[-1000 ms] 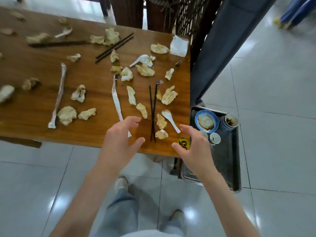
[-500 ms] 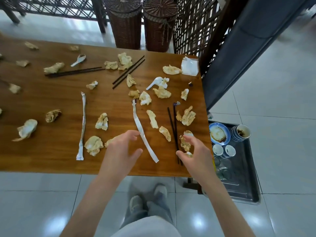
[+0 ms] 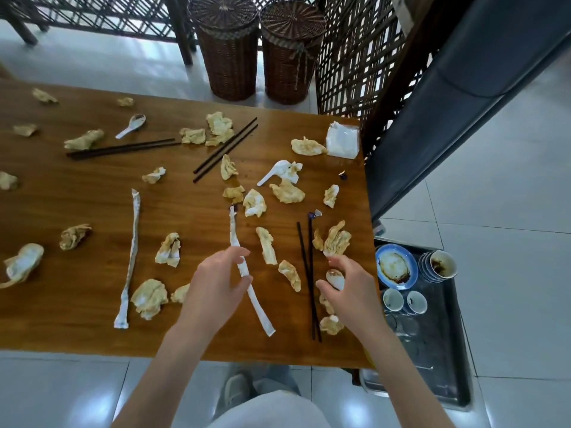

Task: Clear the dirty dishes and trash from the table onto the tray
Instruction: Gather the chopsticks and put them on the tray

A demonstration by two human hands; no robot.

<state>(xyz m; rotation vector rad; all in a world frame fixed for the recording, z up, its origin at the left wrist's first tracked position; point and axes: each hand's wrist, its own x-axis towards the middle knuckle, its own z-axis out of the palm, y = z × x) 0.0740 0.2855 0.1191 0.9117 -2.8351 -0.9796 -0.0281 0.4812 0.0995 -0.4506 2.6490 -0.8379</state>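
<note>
While the right hand (image 3: 349,291) curls its fingers (image 3: 335,262) around a white ceramic spoon (image 3: 335,278) near the table's right edge, the left hand (image 3: 216,282) pinches the middle of a long paper chopstick sleeve (image 3: 247,273) between thumb and fingertips. That spoon is probably stiff, smooth and breakable, and possibly greasy, so a firm hold round the bowl or neck suits it better than a fingertip pinch; the sleeve is light and limp, and will likely droop from wherever it is held. Just beside the right hand lie a pair of dark chopsticks (image 3: 309,279), rigid and thin, best taken together near their middle. Crumpled stained napkins (image 3: 287,193) are scattered over the wooden table (image 3: 77,199), soft and nearly weightless, easy to gather in a closed fist. Two more spoons and two further chopstick pairs lie farther back. Beyond the table's right edge, lower down, sits the metal tray (image 3: 441,366), already carrying a blue-rimmed plate (image 3: 397,266), stacked cups and two small cups.
</note>
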